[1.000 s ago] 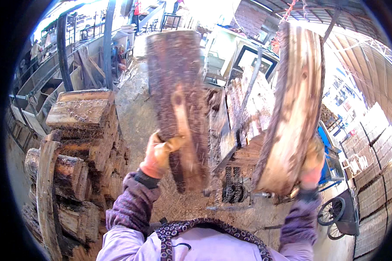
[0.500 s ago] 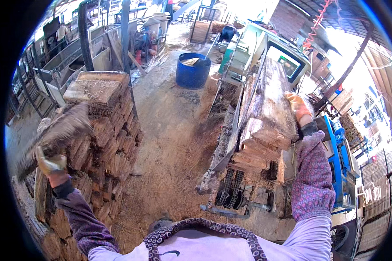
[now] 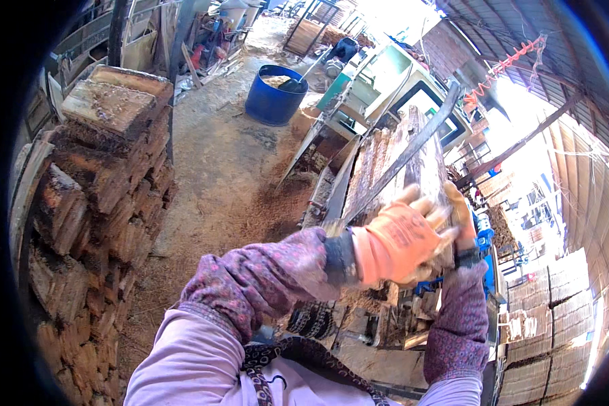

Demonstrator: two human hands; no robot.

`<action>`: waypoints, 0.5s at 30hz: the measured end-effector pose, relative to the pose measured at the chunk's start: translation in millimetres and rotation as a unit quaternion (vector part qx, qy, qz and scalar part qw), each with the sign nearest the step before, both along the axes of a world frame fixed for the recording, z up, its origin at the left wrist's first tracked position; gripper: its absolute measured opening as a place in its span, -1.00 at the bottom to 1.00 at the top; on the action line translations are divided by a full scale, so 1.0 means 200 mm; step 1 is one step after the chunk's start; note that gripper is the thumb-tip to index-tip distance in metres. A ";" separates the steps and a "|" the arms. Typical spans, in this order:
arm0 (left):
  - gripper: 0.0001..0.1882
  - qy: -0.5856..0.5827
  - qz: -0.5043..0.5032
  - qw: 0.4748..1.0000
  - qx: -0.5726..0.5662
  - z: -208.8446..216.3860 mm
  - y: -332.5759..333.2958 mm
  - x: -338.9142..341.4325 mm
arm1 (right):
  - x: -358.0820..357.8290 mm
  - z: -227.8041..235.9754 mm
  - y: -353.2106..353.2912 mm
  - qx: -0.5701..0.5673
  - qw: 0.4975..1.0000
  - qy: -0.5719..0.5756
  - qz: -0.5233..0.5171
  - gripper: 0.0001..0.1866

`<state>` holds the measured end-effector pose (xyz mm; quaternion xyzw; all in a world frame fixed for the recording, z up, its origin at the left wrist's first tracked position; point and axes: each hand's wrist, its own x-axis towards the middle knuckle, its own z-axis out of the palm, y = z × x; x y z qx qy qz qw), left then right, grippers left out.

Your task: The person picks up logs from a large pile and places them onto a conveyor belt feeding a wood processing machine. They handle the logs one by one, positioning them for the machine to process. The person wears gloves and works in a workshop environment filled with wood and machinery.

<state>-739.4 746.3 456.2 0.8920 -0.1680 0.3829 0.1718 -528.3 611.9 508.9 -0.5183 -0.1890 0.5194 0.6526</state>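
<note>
Wood slabs (image 3: 118, 108) rise in a tall, uneven pile at the left, and more slabs lie lengthwise in a long stack at the right of centre, near both hands. A white and pale green machine (image 3: 384, 91) stands at the far end of that stack. Lower right, thin pale boards (image 3: 529, 348) are piled in neat columns. A blue barrel (image 3: 272, 111) sits on the floor beyond the tall pile. A curved grey bar (image 3: 419, 144) slants across the long stack, and a red coiled hose (image 3: 497, 73) hangs at the upper right. The gloved left hand (image 3: 400, 240) reaches over the stack's near part, its fingers parted but blurred; whether they grip is unclear. The gloved right hand (image 3: 461, 216) is at the stack's right side, and I cannot tell whether its fingers are closed on wood.
</note>
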 end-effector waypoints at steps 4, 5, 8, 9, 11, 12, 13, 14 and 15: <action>-0.37 -0.091 0.077 0.993 0.022 -0.14 -0.06 0.15 | 0.04 -0.09 0.03 0.001 0.999 0.000 -0.038 -0.28; -0.41 -0.129 0.056 0.990 0.003 -0.16 -0.10 0.19 | 0.06 -0.12 -0.02 0.000 0.998 -0.012 -0.058 -0.28; -0.53 -0.179 0.058 0.982 -0.021 -0.17 -0.13 0.23 | 0.16 -0.19 -0.09 0.026 0.996 -0.052 -0.070 -0.29; -0.55 -0.183 0.067 0.981 -0.025 -0.16 -0.11 0.22 | 0.19 -0.22 -0.10 0.035 0.994 -0.070 -0.072 -0.29; -0.58 -0.189 0.099 0.976 -0.035 -0.17 -0.09 0.21 | 0.25 -0.28 -0.11 0.050 0.990 -0.106 -0.082 -0.30; -0.57 -0.193 0.116 0.973 -0.040 -0.18 -0.10 0.22 | 0.28 -0.31 -0.13 0.059 0.986 -0.127 -0.089 -0.30; -0.57 -0.193 0.128 0.972 -0.040 -0.18 -0.10 0.23 | 0.32 -0.33 -0.15 0.069 0.982 -0.148 -0.098 -0.30; -0.57 -0.189 0.137 0.972 -0.041 -0.17 -0.10 0.24 | 0.35 -0.35 -0.18 0.078 0.977 -0.169 -0.107 -0.30; -0.59 -0.198 0.126 0.970 -0.060 -0.17 -0.14 0.25 | 0.36 -0.37 -0.22 0.088 0.971 -0.190 -0.115 -0.30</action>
